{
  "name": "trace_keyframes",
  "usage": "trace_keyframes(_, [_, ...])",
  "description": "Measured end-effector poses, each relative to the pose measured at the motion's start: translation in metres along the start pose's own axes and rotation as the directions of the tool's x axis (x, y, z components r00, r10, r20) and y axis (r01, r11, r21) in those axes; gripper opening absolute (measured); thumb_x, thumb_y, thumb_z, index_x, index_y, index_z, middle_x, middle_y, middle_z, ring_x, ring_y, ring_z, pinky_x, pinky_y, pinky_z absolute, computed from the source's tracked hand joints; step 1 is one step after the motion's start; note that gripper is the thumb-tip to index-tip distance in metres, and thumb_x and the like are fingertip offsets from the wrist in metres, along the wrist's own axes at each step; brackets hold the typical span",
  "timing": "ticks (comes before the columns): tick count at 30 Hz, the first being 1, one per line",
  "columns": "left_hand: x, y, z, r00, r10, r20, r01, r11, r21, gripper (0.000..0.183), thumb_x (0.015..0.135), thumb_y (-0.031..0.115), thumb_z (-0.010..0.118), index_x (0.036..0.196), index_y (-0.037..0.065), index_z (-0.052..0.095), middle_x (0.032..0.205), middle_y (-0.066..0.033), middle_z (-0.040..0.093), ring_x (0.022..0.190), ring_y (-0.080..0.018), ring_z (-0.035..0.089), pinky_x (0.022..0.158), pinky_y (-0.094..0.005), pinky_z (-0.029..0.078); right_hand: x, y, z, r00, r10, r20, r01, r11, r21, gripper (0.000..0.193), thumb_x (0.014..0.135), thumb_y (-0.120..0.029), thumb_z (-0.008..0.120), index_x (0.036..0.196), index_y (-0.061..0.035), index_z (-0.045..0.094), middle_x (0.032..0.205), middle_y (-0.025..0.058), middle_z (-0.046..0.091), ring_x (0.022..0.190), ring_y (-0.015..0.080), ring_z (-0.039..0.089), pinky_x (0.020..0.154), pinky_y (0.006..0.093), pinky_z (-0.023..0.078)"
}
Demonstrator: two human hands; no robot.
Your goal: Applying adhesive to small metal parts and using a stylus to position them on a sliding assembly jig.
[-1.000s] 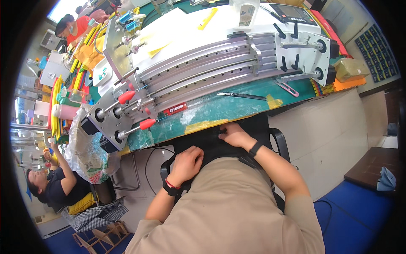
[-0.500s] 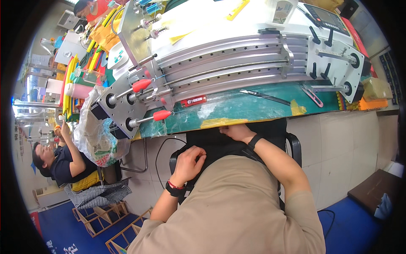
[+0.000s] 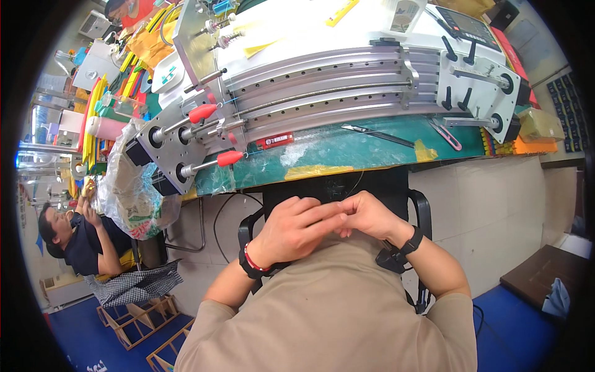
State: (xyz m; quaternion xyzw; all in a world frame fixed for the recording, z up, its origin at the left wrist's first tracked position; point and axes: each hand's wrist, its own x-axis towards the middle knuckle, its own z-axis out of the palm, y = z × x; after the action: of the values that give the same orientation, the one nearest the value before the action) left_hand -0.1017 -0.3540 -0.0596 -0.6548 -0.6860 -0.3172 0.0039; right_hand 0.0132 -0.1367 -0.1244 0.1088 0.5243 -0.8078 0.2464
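Note:
My left hand and my right hand meet in front of my shirt, just below the bench edge. The fingertips of both are pinched together and touch. A thin dark strand rises in a curve from beside the right fingertips toward the bench edge; whatever sits between the left fingers is hidden. Beyond my hands stands a metal rail machine with a long threaded rod and red-tipped spindles at its left end.
On the green bench mat lie a black-handled craft knife, a pink cutter and a small red box. A plastic bag hangs at the left, near a seated person. The chair's armrest is beside my right arm.
My right hand has come back from under the bench edge, and my left hand has lifted from beside my waist to meet it. The view has shifted slightly.

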Motion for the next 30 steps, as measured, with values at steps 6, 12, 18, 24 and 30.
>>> trace_keyframes(6, [0.000, 0.007, -0.008, 0.996, 0.044, 0.078, -0.027, 0.977, -0.213, 0.055, 0.071, 0.000, 0.076, 0.125, 0.009, 0.076, 0.118, -0.0058, 0.075, 0.097, -0.0291, 0.069, 0.078, -0.0407, 0.054, -0.035, -0.035, 0.017, 0.994, 0.035, 0.099, -0.038, 0.999, 0.028, 0.064, 0.094, 0.000, 0.081, 0.153, 0.0052, 0.057, 0.091, 0.0075, 0.079, 0.075, 0.0133, 0.074, 0.069, 0.0290, 0.059])
trace_keyframes(12, [0.008, 0.028, -0.005, 0.980, 0.186, -0.077, -0.196, 0.966, -0.167, 0.029, 0.086, 0.014, 0.077, 0.114, 0.006, 0.075, 0.104, -0.0055, 0.071, 0.096, -0.0254, 0.069, 0.076, -0.0379, 0.056, -0.052, -0.030, 0.017, 0.965, 0.097, 0.244, -0.172, 0.935, 0.310, 0.096, 0.088, 0.016, 0.078, 0.170, 0.0015, 0.031, 0.091, 0.0133, 0.077, 0.072, 0.0196, 0.077, 0.065, 0.0301, 0.064])
trace_keyframes(18, [0.005, 0.028, 0.001, 0.978, 0.170, -0.118, -0.191, 0.961, -0.200, 0.020, 0.085, 0.012, 0.076, 0.103, 0.006, 0.072, 0.098, -0.0053, 0.069, 0.091, -0.0279, 0.069, 0.079, -0.0406, 0.060, -0.053, -0.025, 0.015, 0.953, 0.105, 0.283, -0.205, 0.914, 0.351, 0.098, 0.091, 0.012, 0.080, 0.172, -0.0005, 0.026, 0.091, 0.0150, 0.077, 0.072, 0.0208, 0.078, 0.063, 0.0288, 0.063])
trace_keyframes(24, [-0.010, 0.018, -0.001, 0.987, 0.024, -0.157, -0.074, 0.945, -0.318, 0.017, 0.085, 0.004, 0.079, 0.101, 0.004, 0.074, 0.096, -0.0096, 0.073, 0.082, -0.0310, 0.071, 0.069, -0.0418, 0.058, -0.082, -0.034, 0.020, 0.999, -0.016, -0.040, 0.026, 0.963, 0.269, 0.066, 0.106, -0.010, 0.074, 0.163, -0.0026, 0.042, 0.083, 0.0111, 0.074, 0.054, 0.0101, 0.061, 0.050, 0.0208, 0.043])
trace_keyframes(30, [-0.020, 0.010, -0.018, 0.928, -0.315, -0.200, 0.167, 0.830, -0.533, 0.016, 0.081, -0.007, 0.080, 0.095, 0.002, 0.081, 0.086, -0.0102, 0.079, 0.068, -0.0191, 0.070, 0.061, -0.0301, 0.054, -0.097, -0.076, -0.034, 0.500, -0.492, -0.713, 0.597, 0.792, -0.128, 0.006, 0.107, -0.011, 0.066, 0.106, -0.0081, 0.062, 0.079, 0.0042, 0.068, 0.052, 0.0058, 0.050, 0.047, 0.0213, 0.035])
